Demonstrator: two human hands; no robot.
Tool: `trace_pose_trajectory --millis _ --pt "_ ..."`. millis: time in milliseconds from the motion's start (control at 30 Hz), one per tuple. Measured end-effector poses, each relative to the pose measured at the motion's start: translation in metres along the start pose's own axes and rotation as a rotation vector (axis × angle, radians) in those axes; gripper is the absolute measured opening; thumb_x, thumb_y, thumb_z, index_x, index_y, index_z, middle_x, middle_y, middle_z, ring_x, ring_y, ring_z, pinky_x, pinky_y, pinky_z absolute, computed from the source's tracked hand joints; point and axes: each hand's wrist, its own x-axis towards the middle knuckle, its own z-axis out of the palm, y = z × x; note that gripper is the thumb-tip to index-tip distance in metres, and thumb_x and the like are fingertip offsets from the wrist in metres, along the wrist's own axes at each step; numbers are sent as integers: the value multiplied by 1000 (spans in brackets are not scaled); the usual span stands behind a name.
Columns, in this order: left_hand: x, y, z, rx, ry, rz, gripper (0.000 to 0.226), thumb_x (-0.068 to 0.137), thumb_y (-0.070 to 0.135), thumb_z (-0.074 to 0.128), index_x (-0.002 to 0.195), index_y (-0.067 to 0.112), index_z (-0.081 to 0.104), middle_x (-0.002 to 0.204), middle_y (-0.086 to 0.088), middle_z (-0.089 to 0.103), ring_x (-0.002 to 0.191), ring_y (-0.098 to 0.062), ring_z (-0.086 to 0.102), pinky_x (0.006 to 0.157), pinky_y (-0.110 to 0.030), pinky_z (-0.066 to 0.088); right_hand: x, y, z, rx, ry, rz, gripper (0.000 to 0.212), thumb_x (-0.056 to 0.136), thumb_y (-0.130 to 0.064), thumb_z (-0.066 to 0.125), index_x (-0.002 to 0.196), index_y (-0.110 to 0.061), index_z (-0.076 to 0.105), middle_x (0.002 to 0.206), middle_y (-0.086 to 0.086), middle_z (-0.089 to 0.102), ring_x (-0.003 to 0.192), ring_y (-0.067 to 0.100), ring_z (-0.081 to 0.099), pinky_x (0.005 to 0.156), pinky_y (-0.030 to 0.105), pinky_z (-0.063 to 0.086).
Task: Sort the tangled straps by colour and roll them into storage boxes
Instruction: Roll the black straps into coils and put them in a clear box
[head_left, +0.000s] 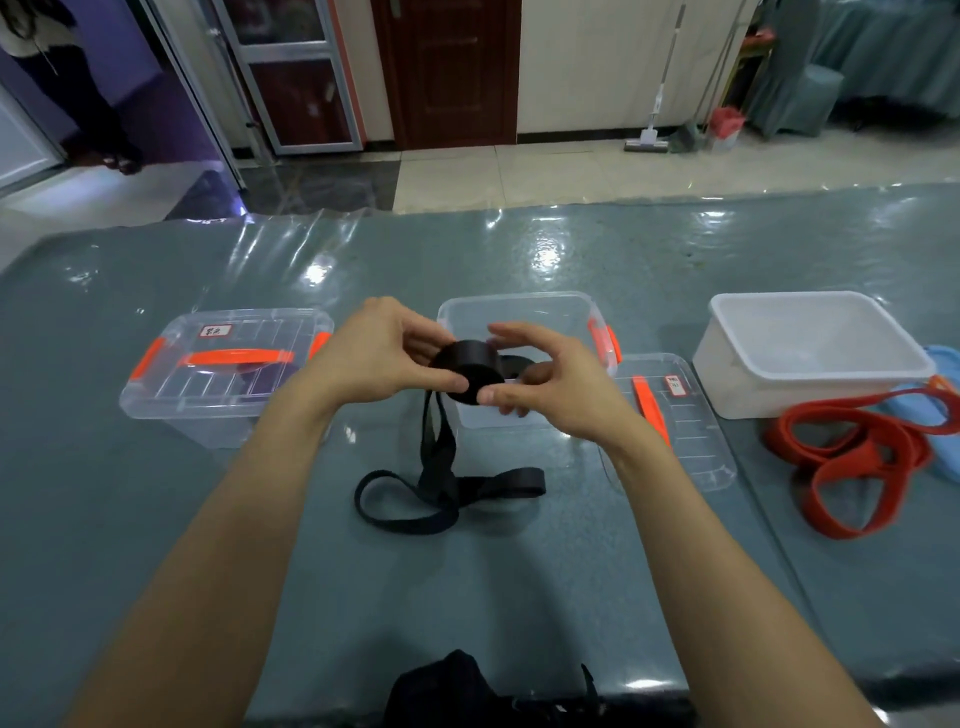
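Black strap (470, 371), partly wound into a tight coil, is held in the air between both hands, in front of an open clear box (519, 298) at the middle of the bench (208, 519). The left hand (379, 353) grips the coil from its side, its fingers (441, 383) curled round the edge with the thumb pressed on the near face. The right hand (550, 384) grips the other side in the same way, thumb on the near face and the rest curled behind. An unwound tail (447, 488) hangs down from the coil and lies in loose, crossed loops on the bench. The box's lid (685, 431) lies flat just to its right. A closed clear box (223, 374) with orange clips stands to the left; a dark shape shows through it, though what it is cannot be told. A red strap (852, 467) lies in a loose heap at the right, just in front of a white tub (810, 353). The step in hand looks to be rolling the black one. The next move probably calls for turning the coil to draw up the tail, keeping it taut and flat so the crossed loops do not snag, then setting the finished roll into the open box.
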Motion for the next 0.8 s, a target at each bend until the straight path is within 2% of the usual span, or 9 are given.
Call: trace_pose_trajectory --millis 67,133,267,333,467,567,633,733,800 --pt "1 10 -3 198 -58 -8 34 73 28 100 105 32 87 90 15 84 89 -1 80 93 -35 66 0 -5 3 -151 -51 -8 45 83 -27 93 123 -32 72 88 -10 81 73 16 78 81 49 65" --pt "1 18 -6 244 -62 10 34 75 28 99 106 31 87 89 15 83 89 0 80 92 -37 66 0 -6 8 -138 -48 -33 30 88 -23 88 114 -29 75 83 0 81 76 17 78 85 55 63" --pt "-9 11 -11 -33 15 21 49 71 20 102 117 21 85 101 6 85 99 -11 82 96 -30 64 -1 -10 11 -28 60 -123 32 91 -17 86 116 -32 72 87 5 81 78 20 80 87 55 63" --pt "-14 2 -8 -178 64 26 56 68 20 101 120 18 83 108 0 85 106 -18 81 101 -34 62 -2 -11 10 72 89 -163 30 93 -13 84 117 -28 73 85 9 81 76 22 79 87 50 64" --pt "-16 -3 2 -382 198 67 53 69 28 102 119 25 83 115 -5 84 112 -24 80 102 -38 62 0 -16 15 385 131 -178 33 97 -6 78 129 -10 72 108 20 80 85 41 77 91 46 64" --pt "-15 1 -2 -372 229 82 45 71 28 101 113 27 85 110 -4 84 107 -23 81 96 -32 64 1 -13 22 480 73 -127 34 100 -6 74 133 -4 68 118 20 77 85 34 79 91 41 64" --pt "-15 2 -9 -245 170 40 41 73 22 101 111 26 86 103 0 85 101 -18 83 94 -31 64 1 -9 19 331 -2 -70 43 98 -12 79 138 -9 63 122 12 76 86 33 80 91 48 65" --pt "-14 9 -15 66 22 -33 37 73 23 101 107 27 87 93 9 85 92 -7 82 94 -33 66 3 -12 14 -51 -23 -46 74 83 -34 93 148 -33 57 136 -13 66 78 25 79 80 50 65" --pt "-11 14 -13 192 -48 -41 36 74 24 101 107 28 87 92 12 84 91 -3 81 95 -36 65 7 -17 15 -197 -52 -76 59 83 -36 93 135 -36 67 122 -15 73 74 19 77 79 53 64"
